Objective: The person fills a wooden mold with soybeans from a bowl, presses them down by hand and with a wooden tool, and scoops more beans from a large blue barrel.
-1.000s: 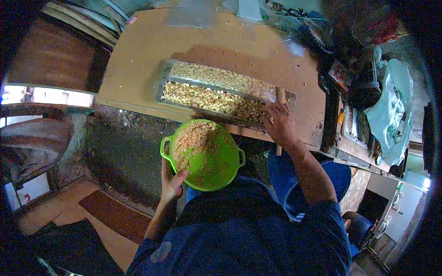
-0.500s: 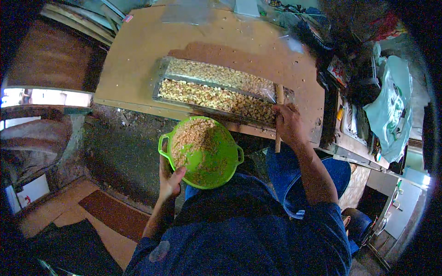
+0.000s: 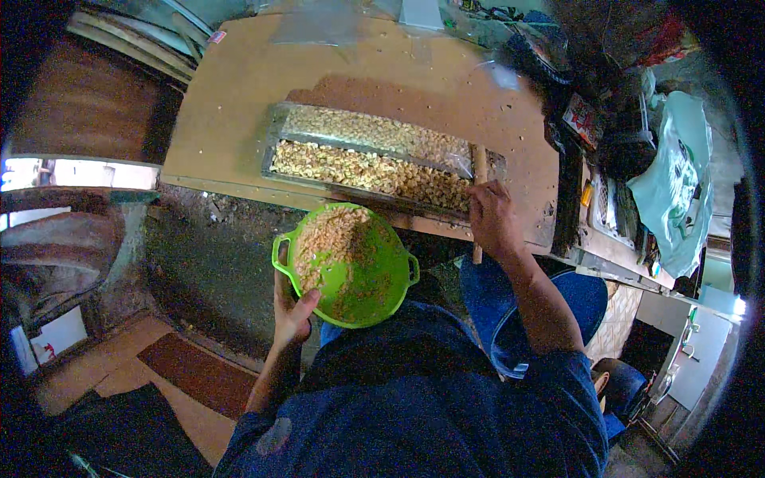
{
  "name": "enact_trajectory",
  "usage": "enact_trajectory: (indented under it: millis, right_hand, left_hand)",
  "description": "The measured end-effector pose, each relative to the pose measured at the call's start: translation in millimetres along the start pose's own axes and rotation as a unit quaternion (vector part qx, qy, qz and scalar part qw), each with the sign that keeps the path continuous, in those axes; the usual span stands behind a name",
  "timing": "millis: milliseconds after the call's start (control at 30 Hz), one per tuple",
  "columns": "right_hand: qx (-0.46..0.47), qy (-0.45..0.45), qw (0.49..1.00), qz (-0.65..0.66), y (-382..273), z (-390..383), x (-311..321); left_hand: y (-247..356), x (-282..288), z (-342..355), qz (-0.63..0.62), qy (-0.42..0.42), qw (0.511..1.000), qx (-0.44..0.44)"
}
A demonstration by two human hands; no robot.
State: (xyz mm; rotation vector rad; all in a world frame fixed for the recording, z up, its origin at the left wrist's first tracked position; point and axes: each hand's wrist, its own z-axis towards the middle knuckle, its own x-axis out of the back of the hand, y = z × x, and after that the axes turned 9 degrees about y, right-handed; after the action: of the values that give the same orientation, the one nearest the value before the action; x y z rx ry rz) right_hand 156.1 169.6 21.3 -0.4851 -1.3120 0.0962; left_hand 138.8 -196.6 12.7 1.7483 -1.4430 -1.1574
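Note:
My left hand grips the rim of a bright green two-handled bowl, its thumb over the edge. Pale, chopped nut-like pieces lie heaped in the bowl's left and upper part. On the table's near side rests a long tray. Similar pieces fill its near strip, and a clear sheet covers the far strip. At the tray's right end, my right hand has its fingers curled down by the pieces. It partly covers a wooden stick; whatever its fingertips hold is hidden.
A brown tabletop carries scattered crumbs and plastic sheets at its far edge. Right of it stand a cluttered shelf and a pale green plastic bag. Below my right forearm is a blue drum. Part of another person shows at lower right.
My right hand has shifted slightly at the tray's right end, its fingers more drawn in. The bowl and my left hand stay nearly the same.

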Motion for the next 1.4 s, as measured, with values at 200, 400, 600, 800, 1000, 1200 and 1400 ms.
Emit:
enact_trajectory:
  millis: [200,400,600,800,1000,1200,1400]
  right_hand:
    - [0.033,0.019,0.999,-0.032,3,12,-7]
    - [0.055,-0.009,0.998,-0.009,-9,10,2]
    - [0.049,0.045,0.998,0.009,0,6,0]
    - [0.115,-0.035,0.987,0.107,-63,-11,-4]
    - [0.113,-0.276,0.949,0.104,-120,-48,-71]
    - [0.192,-0.387,0.897,0.090,-117,-71,-132]
    - [0.149,-0.485,0.860,0.049,-123,-54,-101]
  left_hand:
    - [-5,6,1,-0.004,-0.005,1.000,0.010]
    - [-10,12,1,-0.020,-0.010,1.000,0.008]
    - [-3,4,-3,0.018,0.022,0.999,0.032]
    - [-36,38,10,0.028,0.002,0.999,0.033]
    - [-16,11,4,0.028,-0.025,0.999,0.008]
    - [-5,5,0,0.065,-0.016,0.998,0.013]
    - [10,-16,-3,0.042,-0.030,0.999,-0.003]
